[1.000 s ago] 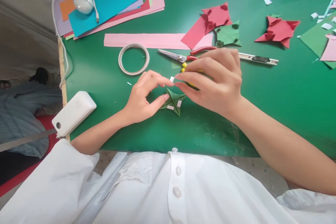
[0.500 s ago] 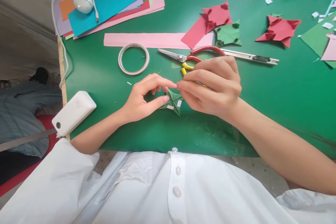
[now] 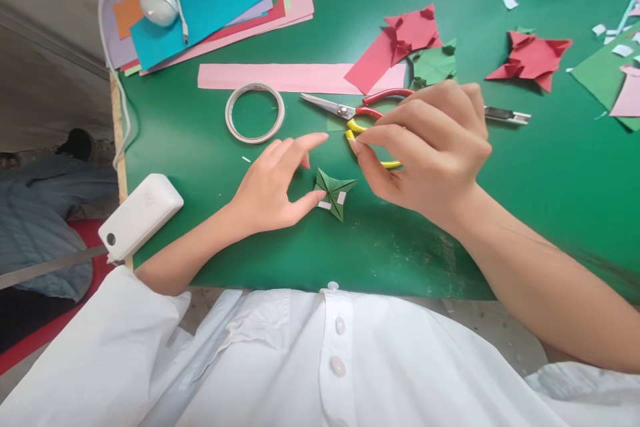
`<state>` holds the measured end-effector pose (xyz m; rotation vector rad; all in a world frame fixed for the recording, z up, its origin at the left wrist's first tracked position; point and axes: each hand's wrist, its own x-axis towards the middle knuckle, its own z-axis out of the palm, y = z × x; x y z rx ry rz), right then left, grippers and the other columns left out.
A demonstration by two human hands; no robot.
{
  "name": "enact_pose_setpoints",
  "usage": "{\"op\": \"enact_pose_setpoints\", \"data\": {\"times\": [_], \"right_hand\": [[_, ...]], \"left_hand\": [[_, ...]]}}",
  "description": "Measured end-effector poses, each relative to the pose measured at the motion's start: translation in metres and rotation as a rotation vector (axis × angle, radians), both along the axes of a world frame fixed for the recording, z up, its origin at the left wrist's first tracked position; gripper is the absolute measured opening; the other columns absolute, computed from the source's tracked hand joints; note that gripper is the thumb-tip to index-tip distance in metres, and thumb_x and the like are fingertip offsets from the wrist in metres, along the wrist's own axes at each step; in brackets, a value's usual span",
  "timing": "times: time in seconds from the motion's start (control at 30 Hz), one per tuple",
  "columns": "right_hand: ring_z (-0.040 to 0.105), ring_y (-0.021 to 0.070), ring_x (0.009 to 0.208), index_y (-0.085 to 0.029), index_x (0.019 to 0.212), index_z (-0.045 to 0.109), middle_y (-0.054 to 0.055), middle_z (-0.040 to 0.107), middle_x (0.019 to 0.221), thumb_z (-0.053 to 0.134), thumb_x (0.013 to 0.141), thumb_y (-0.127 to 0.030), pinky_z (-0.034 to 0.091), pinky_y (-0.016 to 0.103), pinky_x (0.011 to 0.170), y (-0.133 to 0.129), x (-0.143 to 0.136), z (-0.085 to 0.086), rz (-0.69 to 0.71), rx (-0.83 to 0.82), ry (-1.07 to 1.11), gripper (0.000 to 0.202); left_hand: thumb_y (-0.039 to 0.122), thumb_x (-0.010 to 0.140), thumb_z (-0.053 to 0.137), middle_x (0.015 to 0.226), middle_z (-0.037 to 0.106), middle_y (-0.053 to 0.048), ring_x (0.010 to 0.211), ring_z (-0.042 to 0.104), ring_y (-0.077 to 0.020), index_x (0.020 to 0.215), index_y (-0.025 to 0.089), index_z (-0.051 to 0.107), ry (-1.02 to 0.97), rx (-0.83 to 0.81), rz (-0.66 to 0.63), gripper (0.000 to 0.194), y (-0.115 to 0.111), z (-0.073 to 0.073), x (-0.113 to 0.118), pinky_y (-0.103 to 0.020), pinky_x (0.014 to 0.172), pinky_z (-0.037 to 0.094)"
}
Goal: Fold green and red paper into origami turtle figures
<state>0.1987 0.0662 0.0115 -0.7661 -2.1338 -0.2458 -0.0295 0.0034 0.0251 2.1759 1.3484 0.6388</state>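
Note:
A small folded green paper star (image 3: 336, 188) lies on the green table, with two white tape pieces on it. My left hand (image 3: 275, 183) has its index finger stretched out and its thumb at the star's left edge. To the right of the star, my right hand (image 3: 425, 147) is raised with thumb and index finger pinched together; what they hold, if anything, is too small to make out. Red and yellow scissors (image 3: 346, 111) lie partly behind my right hand. A tape roll (image 3: 231, 113) rests above my left hand.
Stacked coloured sheets (image 3: 215, 7) lie at the back left, a pink strip (image 3: 270, 77) in front of them. A white power bank (image 3: 143, 217) sits at the left edge. Red folded papers (image 3: 535, 57) and a cutter (image 3: 505, 115) are at the right.
My right hand has moved right and slightly up, away from my left fingertips, and now covers more of the cutter. My left index finger has lifted a little, and more of the star shows.

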Motion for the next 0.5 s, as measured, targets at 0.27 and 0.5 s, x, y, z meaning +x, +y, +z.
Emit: {"op": "enact_pose_setpoints", "data": {"times": [0.27,0.5], "right_hand": [[0.059,0.0175,0.082,-0.023,0.078,0.060,0.000,0.064,0.071,0.052,0.097,-0.035,0.033,0.036,0.072,-0.001,0.000,0.000,-0.107,-0.139,-0.129,0.025],[0.057,0.0155,0.079,-0.023,0.082,0.056,-0.002,0.065,0.075,0.060,0.092,-0.026,0.035,0.033,0.069,-0.001,-0.002,-0.002,-0.022,0.076,0.021,0.011]], "left_hand": [[0.024,0.078,0.079,0.087,0.069,0.003,0.088,0.054,-0.0183,0.132,0.022,0.054,0.084,-0.039,0.026,0.059,-0.010,-0.001,0.011,-0.031,0.083,0.045],[0.016,0.081,0.074,0.090,0.074,0.004,0.092,0.058,-0.0182,0.122,0.024,0.060,0.041,-0.138,0.098,0.043,-0.011,0.003,0.014,-0.033,0.088,0.047]]}}
